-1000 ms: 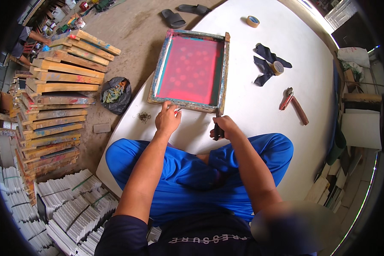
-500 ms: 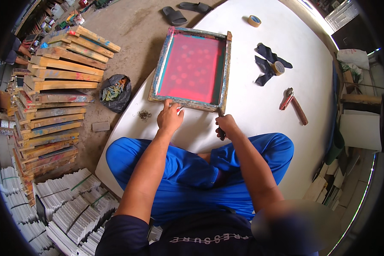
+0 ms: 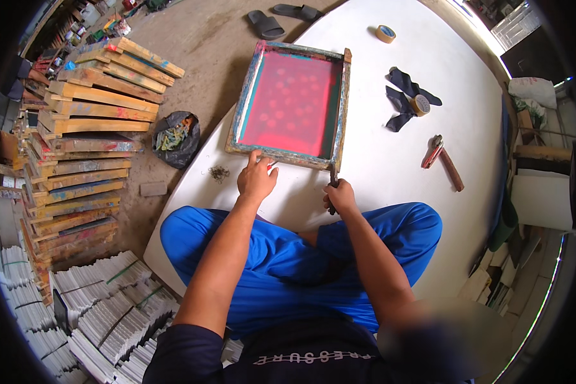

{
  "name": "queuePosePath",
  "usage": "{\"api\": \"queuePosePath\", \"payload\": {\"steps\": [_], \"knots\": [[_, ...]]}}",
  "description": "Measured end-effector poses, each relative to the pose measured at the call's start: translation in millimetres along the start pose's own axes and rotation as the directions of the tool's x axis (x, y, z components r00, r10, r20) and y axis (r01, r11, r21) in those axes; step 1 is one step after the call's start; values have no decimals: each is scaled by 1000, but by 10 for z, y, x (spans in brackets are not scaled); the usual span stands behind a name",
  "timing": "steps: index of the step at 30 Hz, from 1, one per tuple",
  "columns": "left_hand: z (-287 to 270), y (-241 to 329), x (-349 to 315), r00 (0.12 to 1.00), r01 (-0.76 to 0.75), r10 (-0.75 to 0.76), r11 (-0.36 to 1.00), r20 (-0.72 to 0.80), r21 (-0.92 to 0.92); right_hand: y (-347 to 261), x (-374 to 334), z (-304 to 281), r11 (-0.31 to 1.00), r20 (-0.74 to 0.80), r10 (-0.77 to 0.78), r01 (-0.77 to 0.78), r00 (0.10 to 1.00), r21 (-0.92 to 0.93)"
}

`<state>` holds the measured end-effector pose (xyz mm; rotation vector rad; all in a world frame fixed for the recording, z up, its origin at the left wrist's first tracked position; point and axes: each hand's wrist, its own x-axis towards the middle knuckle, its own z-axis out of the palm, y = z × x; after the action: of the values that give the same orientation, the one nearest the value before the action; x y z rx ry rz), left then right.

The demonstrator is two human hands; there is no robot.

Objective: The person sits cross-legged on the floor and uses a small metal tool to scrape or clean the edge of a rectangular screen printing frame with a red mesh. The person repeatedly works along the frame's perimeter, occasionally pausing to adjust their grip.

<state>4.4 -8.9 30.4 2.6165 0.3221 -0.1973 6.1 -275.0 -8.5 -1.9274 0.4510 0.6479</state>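
The left hand (image 3: 257, 179) pinches a small red object (image 3: 272, 165) at a paint-stained, pink-meshed wooden frame (image 3: 291, 105) on the white surface (image 3: 377, 166); the right hand (image 3: 342, 195) clenches a dark tool (image 3: 333, 174). A black plastic bag (image 3: 184, 153) holds yellowish scraps (image 3: 173, 136).

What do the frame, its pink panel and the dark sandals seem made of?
Frame: probably wood, rough and paint-stained, by its blotchy bars.
Pink panel: perhaps mesh or film, smooth, looking flat and taut.
Dark sandals: likely matte rubber or foam, given their broad, shineless straps.

Screen frame (image 3: 291, 105) on board (image 3: 397, 185), bag (image 3: 185, 153) left, tape rolls (image 3: 420, 105) right, slippers (image 3: 266, 25) behind
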Motion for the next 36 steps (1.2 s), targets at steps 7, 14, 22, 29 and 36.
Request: {"api": "queuePosePath", "payload": {"steps": [7, 14, 22, 29, 36], "knots": [[59, -71, 17, 999, -43, 43, 999, -25, 1, -290, -82, -399, 969, 266, 176, -215, 948, 125], [17, -33, 13, 999, -34, 34, 999, -8, 11, -394, 18, -551, 968, 360, 239, -249, 902, -19], [-5, -19, 12, 999, -40, 40, 999, -13, 11, -573, 105, -610, 951, 403, 306, -293, 862, -95], [-13, 0, 15, 1000, -14, 14, 1000, -9, -17, -812, 255, -836, 922, 493, 385, -305, 780, -237], [-30, 43, 23, 1000, -3, 3, 1000, -4, -10, -930, 298, -788, 863, 381, 432, -253, 817, -437]]}}
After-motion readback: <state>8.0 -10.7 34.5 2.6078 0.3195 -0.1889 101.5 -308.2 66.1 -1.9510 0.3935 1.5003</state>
